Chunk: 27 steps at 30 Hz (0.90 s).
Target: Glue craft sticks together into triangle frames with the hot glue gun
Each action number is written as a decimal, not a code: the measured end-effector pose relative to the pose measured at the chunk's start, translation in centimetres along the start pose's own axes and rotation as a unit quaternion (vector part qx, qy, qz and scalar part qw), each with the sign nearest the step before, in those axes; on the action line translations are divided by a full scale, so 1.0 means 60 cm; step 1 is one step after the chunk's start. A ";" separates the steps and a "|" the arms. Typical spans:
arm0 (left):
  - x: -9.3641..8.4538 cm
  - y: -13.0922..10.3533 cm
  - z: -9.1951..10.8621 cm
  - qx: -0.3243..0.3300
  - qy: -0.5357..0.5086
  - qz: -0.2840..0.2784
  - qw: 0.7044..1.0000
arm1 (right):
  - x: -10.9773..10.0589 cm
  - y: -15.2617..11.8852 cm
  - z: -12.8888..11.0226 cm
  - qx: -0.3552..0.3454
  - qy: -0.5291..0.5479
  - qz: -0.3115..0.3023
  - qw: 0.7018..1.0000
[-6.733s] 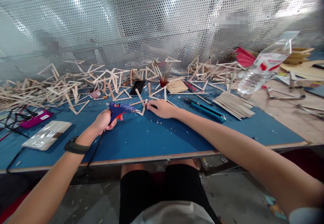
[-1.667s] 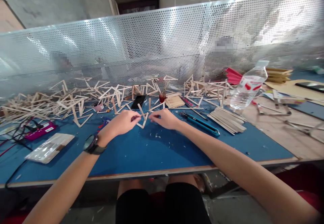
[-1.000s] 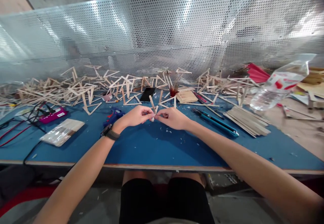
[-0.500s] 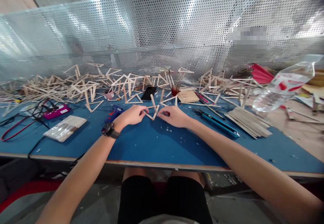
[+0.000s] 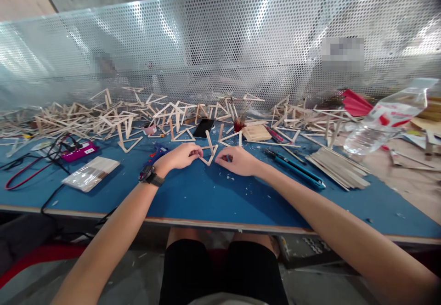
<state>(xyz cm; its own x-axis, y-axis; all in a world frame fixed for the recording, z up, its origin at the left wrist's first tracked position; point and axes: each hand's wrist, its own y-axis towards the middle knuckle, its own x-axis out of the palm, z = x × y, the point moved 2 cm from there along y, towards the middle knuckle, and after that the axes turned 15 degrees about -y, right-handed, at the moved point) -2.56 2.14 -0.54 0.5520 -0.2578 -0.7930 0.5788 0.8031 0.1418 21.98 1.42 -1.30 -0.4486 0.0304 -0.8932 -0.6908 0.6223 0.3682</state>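
Note:
A small frame of joined wooden sticks [image 5: 208,161] stands on the blue tabletop [image 5: 206,199], with one stick rising from it. My left hand [image 5: 188,155], below a black wristwatch, pinches the frame's left side. On the other side, my right hand [image 5: 237,160] is curled beside the frame's right corner. Its fingertips are close together, and whether they touch the frame or hold something small cannot be made out.
Many joined sticks [image 5: 76,120] pile along a perforated metal screen [image 5: 213,43]. At left are a purple power strip [image 5: 80,151] and a wrapped stick pack [image 5: 91,173]. Right are a teal cutter [image 5: 299,171], loose sticks [image 5: 339,167] and a bottle [image 5: 386,121]. A blue glue gun [image 5: 156,152] lies behind my left wrist.
My right hand has shifted slightly, with a little more space between its fingers and palm. The camera view has moved a little; the frame and my left hand look nearly unchanged.

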 end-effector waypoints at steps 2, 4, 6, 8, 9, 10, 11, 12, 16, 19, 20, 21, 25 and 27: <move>0.001 0.002 -0.001 0.011 0.001 0.001 1.000 | 0.002 0.000 0.002 0.003 -0.003 -0.006 1.000; 0.003 0.005 -0.002 0.022 0.005 0.001 1.000 | 0.004 0.001 0.003 0.009 -0.007 -0.012 1.000; 0.005 0.008 -0.001 0.029 0.006 0.002 1.000 | 0.006 0.002 0.005 0.014 -0.011 -0.014 1.000; 0.006 0.011 0.000 0.029 0.000 0.005 1.000 | 0.007 0.003 0.006 0.019 -0.014 -0.014 1.000; 0.006 0.012 0.001 0.028 -0.004 0.006 1.000 | 0.008 0.003 0.006 0.023 -0.015 -0.013 1.000; 0.007 0.014 0.001 0.029 -0.007 0.006 1.000 | 0.008 0.003 0.007 0.028 -0.016 -0.013 0.999; 0.007 0.016 0.002 0.031 -0.010 0.007 0.999 | 0.009 0.003 0.008 0.036 -0.016 -0.012 0.999; 0.008 0.017 0.003 0.035 -0.011 0.007 0.999 | 0.010 0.003 0.009 0.042 -0.014 -0.012 0.999; 0.010 0.022 0.005 0.044 -0.007 0.010 0.999 | 0.011 0.004 0.009 0.059 0.000 -0.015 0.998; 0.012 0.020 0.012 0.048 0.012 0.026 0.998 | 0.010 0.004 0.006 0.064 0.006 -0.014 0.998; 0.012 0.019 0.016 0.050 0.014 0.039 0.998 | 0.009 0.004 0.005 0.064 0.010 -0.013 0.998; 0.013 0.017 0.022 0.053 0.011 0.051 0.997 | 0.008 0.004 0.004 0.063 0.015 -0.011 0.998; 0.015 0.009 0.048 0.049 -0.050 0.046 0.997 | 0.004 0.004 -0.003 0.047 0.032 -0.014 0.998; 0.015 0.006 0.059 0.045 -0.077 0.019 0.996 | 0.003 0.004 -0.005 0.044 0.030 -0.016 0.998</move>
<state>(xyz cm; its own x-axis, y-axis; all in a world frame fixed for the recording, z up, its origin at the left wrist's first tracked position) 0.28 0.32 0.86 0.6559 -0.3125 -0.6871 0.6033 0.7641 0.2284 21.55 1.34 -1.30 -0.4617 -0.0361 -0.8863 -0.6544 0.6884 0.3129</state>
